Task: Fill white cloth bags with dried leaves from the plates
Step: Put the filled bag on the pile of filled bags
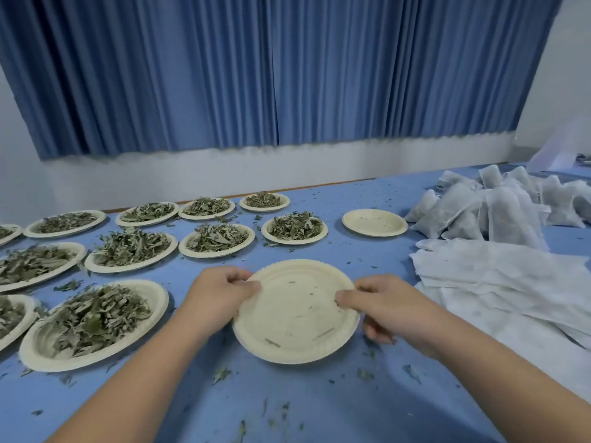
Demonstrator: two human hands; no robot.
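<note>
Plate (295, 318) face up; left hand (217, 295), right hand (383, 303) pinch opposite rims.

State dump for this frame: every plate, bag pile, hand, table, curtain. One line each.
Held plate, almost empty, few leaf scraps
Left hand, pinches held plate's left rim
Right hand, pinches its right rim
Far plate, almost empty, untouched
Leaf plates, heaped with dried leaves
Stuffed bags, filled, piled far right
Flat bags, empty, stacked at right
Table, littered with leaf crumbs
Curtain, drawn shut
</note>
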